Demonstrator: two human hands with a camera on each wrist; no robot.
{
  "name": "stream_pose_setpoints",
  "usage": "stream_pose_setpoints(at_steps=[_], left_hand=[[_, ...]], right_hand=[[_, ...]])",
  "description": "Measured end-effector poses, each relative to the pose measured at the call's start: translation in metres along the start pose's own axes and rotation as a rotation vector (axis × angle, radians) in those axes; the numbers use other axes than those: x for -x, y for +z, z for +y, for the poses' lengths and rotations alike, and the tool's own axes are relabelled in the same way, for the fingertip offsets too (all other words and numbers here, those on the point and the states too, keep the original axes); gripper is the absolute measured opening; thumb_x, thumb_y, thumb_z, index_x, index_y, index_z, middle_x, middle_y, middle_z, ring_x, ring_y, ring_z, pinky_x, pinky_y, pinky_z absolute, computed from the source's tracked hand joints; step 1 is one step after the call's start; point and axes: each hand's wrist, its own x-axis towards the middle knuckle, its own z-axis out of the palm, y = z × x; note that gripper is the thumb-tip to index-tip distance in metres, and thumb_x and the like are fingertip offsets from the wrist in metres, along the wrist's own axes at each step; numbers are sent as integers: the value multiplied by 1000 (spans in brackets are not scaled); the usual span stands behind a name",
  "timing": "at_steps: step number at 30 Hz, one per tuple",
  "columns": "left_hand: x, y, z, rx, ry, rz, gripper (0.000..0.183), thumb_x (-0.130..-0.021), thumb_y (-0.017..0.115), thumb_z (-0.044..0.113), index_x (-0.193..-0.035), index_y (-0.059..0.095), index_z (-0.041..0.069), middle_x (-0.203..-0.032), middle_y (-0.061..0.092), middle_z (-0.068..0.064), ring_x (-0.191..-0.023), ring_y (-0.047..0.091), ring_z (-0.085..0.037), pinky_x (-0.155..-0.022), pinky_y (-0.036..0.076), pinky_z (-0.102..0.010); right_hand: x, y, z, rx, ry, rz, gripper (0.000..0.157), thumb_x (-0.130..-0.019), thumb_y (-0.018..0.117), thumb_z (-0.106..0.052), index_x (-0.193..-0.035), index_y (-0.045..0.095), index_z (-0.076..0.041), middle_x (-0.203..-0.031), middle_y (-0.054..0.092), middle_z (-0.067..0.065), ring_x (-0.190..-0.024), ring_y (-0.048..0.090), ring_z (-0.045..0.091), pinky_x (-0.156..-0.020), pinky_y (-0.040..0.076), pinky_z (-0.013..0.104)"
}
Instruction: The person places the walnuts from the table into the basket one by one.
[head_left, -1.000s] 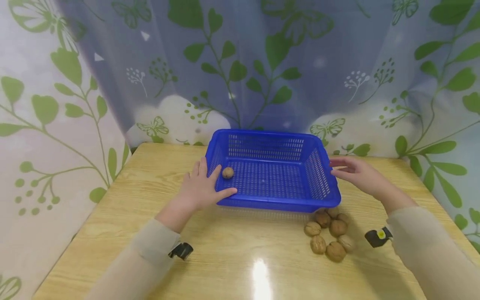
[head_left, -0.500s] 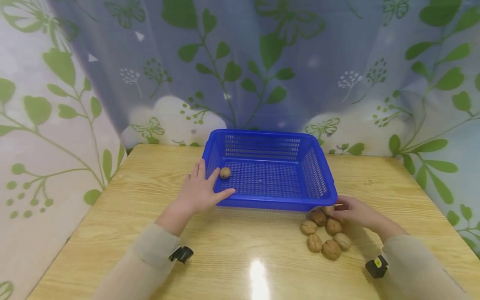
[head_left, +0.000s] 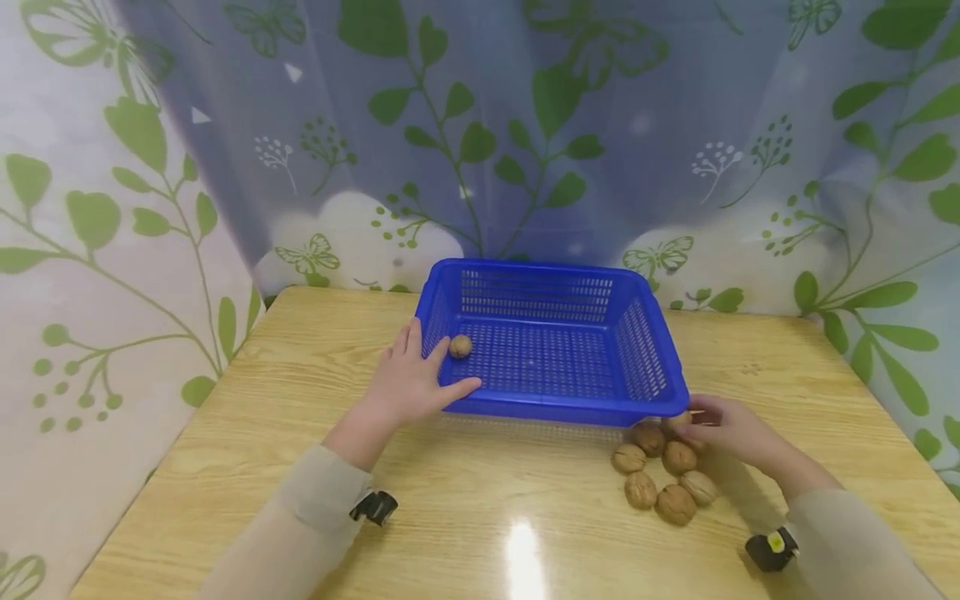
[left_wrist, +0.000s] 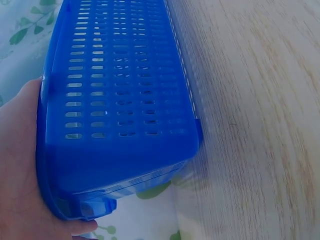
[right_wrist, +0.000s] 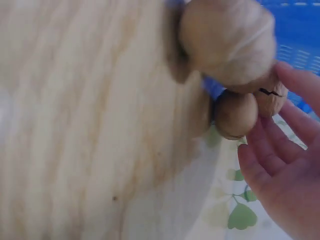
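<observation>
A blue plastic basket (head_left: 555,408) stands on the table, with one walnut (head_left: 461,347) inside near its left wall. My left hand (head_left: 408,383) rests on the basket's front left corner, fingers spread, thumb along the front rim. The left wrist view shows this hand (left_wrist: 20,170) against the rim, fingertips showing below the corner. Near the front right corner, my right hand (head_left: 738,435) pinches a walnut (head_left: 677,423) between thumb and fingers. That cracked walnut (right_wrist: 272,100) appears between the fingers in the right wrist view, beside other walnuts (right_wrist: 235,115).
Several loose walnuts (head_left: 677,504) lie in a cluster before the basket's front right corner. The wooden table (head_left: 300,333) reaches back to a patterned cloth (head_left: 525,167) hanging close behind the basket. A small black camera (head_left: 771,550) is on the right wrist.
My right hand has left the basket's right side and moved down towards me to the walnuts, where its fingers now close round one. My left hand stays on the basket corner.
</observation>
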Motion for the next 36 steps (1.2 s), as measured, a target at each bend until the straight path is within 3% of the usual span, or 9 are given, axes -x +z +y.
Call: stream_pose_setpoints(at_steps=[11,22,30,36], left_hand=[[-2,3,-3,-9,1,12,96,-81,31,79,-147,29,9,-150,-3,-30,-138,0,-43,-107,12,-56],[0,2,0,0,3,8,93,-82,34,76,-147,29,9,-150,-3,-30,-138,-1,-43,-108,13,-56],[1,1,3,-1,5,7,94,-82,33,77,-147,28,9,-150,-2,-30,-138,0,-43,-107,14,-57],[3,-2,4,-8,4,2,91,-84,35,74,-147,28,9,-150,-2,-30,-138,2,-44,-106,15,-57]], right_hand=[[26,-6,-21,-11,59,73,50,-92,60,-22,-132,47,6,-129,50,24,-108,55,28,-80,49,27],[52,-24,-44,65,120,126,54,-94,56,-30,-139,41,-3,-136,44,21,-115,47,38,-84,47,47],[39,-32,-69,63,69,149,55,-95,56,-30,-139,41,-2,-136,44,20,-117,45,39,-87,44,50],[12,-30,-85,-7,55,123,58,-93,57,-33,-140,40,-4,-133,47,18,-118,46,38,-92,39,56]])
